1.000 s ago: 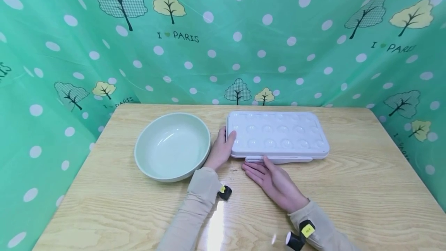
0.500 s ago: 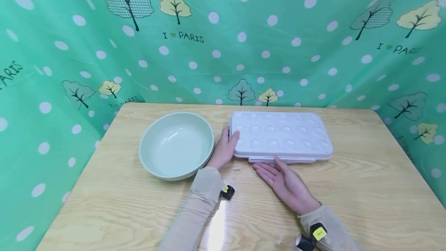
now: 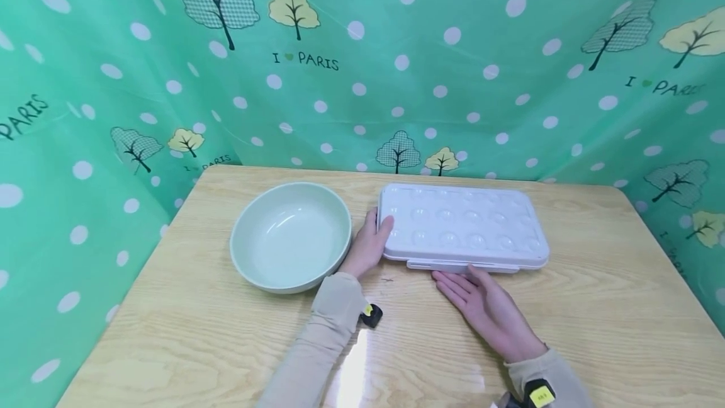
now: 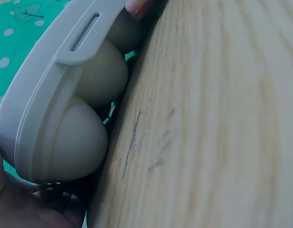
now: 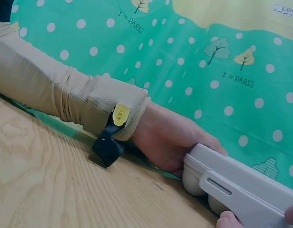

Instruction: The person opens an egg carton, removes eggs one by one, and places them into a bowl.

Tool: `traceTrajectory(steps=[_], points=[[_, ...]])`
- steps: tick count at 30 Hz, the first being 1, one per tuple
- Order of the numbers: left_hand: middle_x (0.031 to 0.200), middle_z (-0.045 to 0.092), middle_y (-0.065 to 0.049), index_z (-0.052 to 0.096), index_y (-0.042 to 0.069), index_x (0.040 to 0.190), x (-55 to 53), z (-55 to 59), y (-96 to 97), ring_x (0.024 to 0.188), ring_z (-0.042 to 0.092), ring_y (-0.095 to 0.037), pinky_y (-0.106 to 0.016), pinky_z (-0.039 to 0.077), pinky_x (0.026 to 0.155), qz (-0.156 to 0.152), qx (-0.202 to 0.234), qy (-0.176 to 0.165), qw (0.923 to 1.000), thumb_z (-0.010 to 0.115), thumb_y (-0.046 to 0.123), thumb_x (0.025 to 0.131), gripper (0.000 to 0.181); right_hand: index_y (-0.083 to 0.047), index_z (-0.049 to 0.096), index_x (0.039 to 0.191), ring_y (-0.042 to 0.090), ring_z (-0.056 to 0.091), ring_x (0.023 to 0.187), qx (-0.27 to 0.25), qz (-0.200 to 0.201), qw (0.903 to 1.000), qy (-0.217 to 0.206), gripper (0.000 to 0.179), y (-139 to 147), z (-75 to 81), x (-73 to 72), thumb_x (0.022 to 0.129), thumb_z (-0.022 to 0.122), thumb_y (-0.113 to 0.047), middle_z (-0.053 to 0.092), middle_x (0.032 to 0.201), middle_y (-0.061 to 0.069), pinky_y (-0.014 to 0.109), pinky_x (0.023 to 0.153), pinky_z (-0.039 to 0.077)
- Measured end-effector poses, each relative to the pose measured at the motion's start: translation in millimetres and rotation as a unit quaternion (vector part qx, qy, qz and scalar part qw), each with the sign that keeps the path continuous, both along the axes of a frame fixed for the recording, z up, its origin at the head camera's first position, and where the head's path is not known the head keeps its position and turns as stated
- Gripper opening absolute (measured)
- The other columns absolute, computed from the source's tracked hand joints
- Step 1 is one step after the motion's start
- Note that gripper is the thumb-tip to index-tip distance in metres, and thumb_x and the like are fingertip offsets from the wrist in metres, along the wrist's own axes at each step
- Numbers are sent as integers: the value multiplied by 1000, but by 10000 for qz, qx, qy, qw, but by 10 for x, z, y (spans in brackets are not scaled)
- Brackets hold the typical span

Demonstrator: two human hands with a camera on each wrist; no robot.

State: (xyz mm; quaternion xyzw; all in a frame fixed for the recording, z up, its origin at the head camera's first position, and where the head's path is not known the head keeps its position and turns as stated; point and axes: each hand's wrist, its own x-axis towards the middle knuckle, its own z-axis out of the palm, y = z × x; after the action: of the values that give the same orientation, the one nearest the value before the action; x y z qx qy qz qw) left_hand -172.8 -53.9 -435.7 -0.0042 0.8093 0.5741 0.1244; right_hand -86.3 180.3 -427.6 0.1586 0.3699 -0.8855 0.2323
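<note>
A pale lavender plastic egg box (image 3: 464, 222) with a dimpled lid lies on the table, lid down. Along its front side runs a long clip (image 3: 425, 265), and rounded egg cups (image 4: 87, 142) show under the rim in the left wrist view. My left hand (image 3: 367, 247) grips the box's left end, thumb over the lid's corner and fingers round the side, partly hidden. At the front edge, my right hand (image 3: 494, 310) is turned palm up. Its thumb rests against the clip and its straight fingers lie just under it.
A pale green round bowl (image 3: 294, 247) stands left of the egg box, close beside my left wrist. The wooden table (image 3: 187, 326) reaches back to a green printed curtain (image 3: 317, 55). Small black cameras are strapped to both wrists.
My right hand has slid rightward along the front clip of the egg box. The left hand keeps its grip on the left end. The head view has shifted slightly.
</note>
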Motion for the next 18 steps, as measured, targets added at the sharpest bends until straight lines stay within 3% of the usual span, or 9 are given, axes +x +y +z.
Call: traceTrajectory(steps=[11, 18], points=[[164, 23, -10, 11, 13, 159, 9, -16, -5, 150, 23, -26, -44, 18, 123, -46, 105, -43, 9999, 30, 54, 104, 71, -8, -14, 157, 40, 15, 150, 145, -207, 9997, -52, 64, 156, 54, -12, 110, 26, -23, -3, 162, 28, 42, 121, 29], [163, 23, -12, 11, 12, 159, -13, -13, -18, 150, 25, -26, -43, 19, 123, -151, 148, 67, 9998, 31, 54, 104, 71, -10, -2, 158, 35, 24, 148, 465, -217, 9986, -122, 61, 235, 77, -18, 109, 31, -23, 8, 160, 27, 38, 118, 34]])
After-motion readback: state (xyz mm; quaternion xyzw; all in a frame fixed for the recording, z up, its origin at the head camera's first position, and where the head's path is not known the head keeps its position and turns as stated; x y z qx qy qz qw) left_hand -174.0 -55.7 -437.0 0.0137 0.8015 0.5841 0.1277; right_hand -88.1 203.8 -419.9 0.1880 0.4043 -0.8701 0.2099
